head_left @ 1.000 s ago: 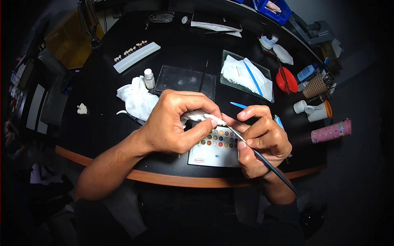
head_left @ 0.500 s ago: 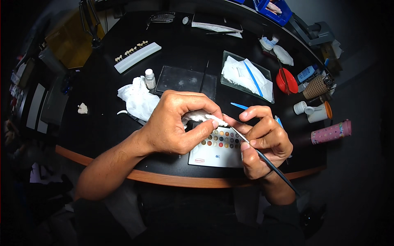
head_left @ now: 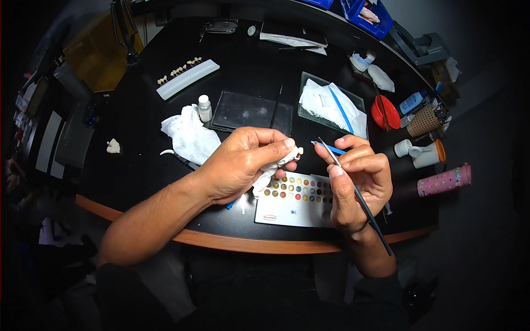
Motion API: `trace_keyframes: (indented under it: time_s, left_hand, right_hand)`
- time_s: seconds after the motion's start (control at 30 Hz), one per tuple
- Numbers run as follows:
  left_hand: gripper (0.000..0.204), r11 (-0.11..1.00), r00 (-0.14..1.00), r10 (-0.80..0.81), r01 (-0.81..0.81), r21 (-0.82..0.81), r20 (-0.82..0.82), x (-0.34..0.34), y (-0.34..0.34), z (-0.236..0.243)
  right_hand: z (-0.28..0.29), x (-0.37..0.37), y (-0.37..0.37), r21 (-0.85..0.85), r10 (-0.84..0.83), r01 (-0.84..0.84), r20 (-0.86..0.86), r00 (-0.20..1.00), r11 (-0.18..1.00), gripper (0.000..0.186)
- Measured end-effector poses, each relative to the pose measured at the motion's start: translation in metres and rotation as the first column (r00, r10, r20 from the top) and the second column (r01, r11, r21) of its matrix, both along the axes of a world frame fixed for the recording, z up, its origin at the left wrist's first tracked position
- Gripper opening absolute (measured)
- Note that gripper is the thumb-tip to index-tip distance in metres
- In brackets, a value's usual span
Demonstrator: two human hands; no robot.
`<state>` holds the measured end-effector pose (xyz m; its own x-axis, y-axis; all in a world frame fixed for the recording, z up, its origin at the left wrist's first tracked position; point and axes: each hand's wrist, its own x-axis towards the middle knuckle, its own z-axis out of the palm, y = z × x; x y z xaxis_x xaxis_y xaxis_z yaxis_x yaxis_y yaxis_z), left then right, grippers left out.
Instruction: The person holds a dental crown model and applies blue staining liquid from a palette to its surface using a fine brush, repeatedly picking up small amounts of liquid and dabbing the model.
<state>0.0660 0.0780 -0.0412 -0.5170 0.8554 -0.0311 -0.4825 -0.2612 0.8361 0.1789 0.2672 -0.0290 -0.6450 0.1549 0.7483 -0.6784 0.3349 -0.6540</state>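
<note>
My left hand (head_left: 248, 160) pinches a crumpled white tissue (head_left: 268, 176), with a small cream tooth-like piece (head_left: 301, 150) showing at the fingertips. My right hand (head_left: 359, 190) grips a slim dark-handled brush (head_left: 366, 209), its metal end and tip pointing up toward that piece without touching it. Below both hands lies a white palette (head_left: 292, 218) with rows of coloured dots. A blue stick (head_left: 334, 149) passes behind my right fingers. A wad of white tissue (head_left: 187, 135) lies beyond my left hand.
Around the black desk (head_left: 138, 182) are a tooth shade rack (head_left: 187, 77), small bottle (head_left: 205, 110), dark tile (head_left: 243, 113), glass slab with paper (head_left: 309, 105), red bowl (head_left: 383, 110), white pots (head_left: 425, 154), pink flask (head_left: 444, 177), and blue bins (head_left: 367, 16).
My left hand has turned, bringing its thumb up, showing the cream piece and lowering the tissue. The brush has pulled away from the piece, and its tip is raised.
</note>
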Motion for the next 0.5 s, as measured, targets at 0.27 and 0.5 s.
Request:
trace_keyframes:
  time_s: [0.27, 0.5]
  left_hand:
    - [0.018, 1.000, 0.998, 0.025, -0.025, -0.002, 0.059, 0.006, 0.000, 0.005]
    - [0.021, 0.989, 0.989, 0.134, -0.138, 0.050, 0.061, 0.009, 0.001, 0.006]
  right_hand:
    - [0.001, 0.000, -0.009, -0.053, -0.043, 0.047, 0.070, 0.997, 0.998, 0.019]
    - [0.003, 0.000, -0.012, 0.009, -0.088, 0.087, 0.076, 0.993, 0.996, 0.024]
